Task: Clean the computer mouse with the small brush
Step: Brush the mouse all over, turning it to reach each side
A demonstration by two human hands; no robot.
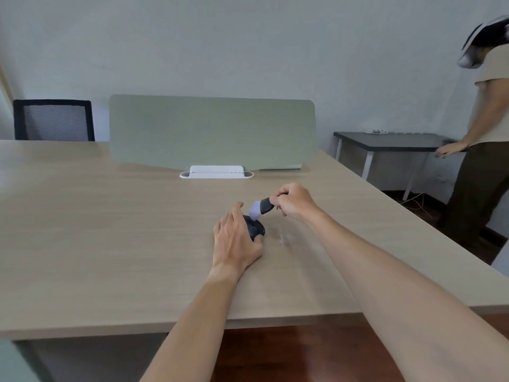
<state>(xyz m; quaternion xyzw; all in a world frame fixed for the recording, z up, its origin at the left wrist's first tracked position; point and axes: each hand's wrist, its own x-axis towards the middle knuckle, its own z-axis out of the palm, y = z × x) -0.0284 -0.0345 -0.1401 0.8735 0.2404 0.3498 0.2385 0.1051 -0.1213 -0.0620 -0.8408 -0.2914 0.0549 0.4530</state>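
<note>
Dark, rounded computer mouse, smooth matte shell, flat on the pale wood-grain desk a little right of centre. Small brush above it: stubby dark handle, pale lavender bristle tuft flaring toward the mouse, tip touching or just short of the far top of the shell (too close to separate).

Left hand draped over the near-left side of the mouse, fingers together and curled loosely round its edge, thumb tucked at the near end, pinning it to the desk. Right hand raised just beyond, fingertips and thumb pinched tight on the brush handle, remaining fingers folded into the palm.

Faint whitish smear on the laminate just right of the mouse. Further back, a sage-green felt divider panel with rounded corners, standing in a white plastic base. Black mesh chair behind the desk at left. Plain pale wall; dark side table on white legs at right, another person leaning a hand on it.
</note>
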